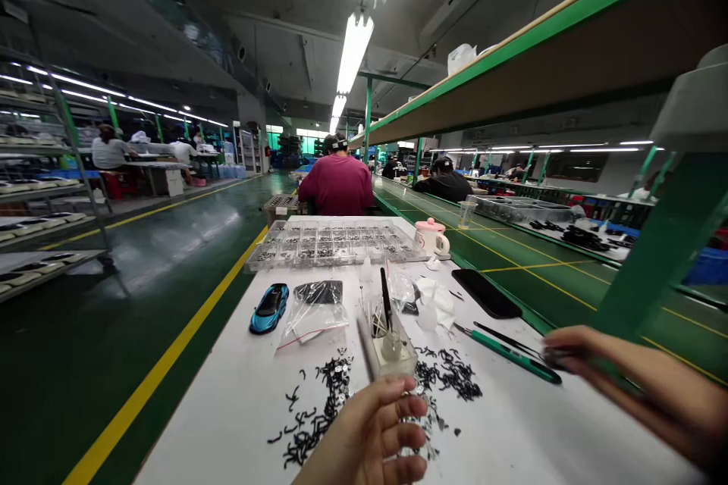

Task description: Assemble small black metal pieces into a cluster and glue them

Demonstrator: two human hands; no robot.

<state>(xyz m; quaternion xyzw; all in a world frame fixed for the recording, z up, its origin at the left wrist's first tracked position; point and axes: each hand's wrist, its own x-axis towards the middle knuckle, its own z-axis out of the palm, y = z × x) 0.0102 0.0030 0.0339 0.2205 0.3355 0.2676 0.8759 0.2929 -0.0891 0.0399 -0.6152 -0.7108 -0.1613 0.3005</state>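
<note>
On a white factory bench (227, 424), black-and-silver parts (330, 409) lie scattered. Over them, the left hand (369, 432) curls, its grip unclear; right of them, the blurred right hand (597, 356), grip also unclear, nears a green-handled tool (512, 356).

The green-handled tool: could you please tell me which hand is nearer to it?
Right. The right hand is at the end of the green-handled tool; the left hand is well off to its left.

Small curved black parts (447, 373) in loose heaps, bottom centre of frame; glinting silvery pieces (339, 386) mixed among them, size too small to tell.
</note>
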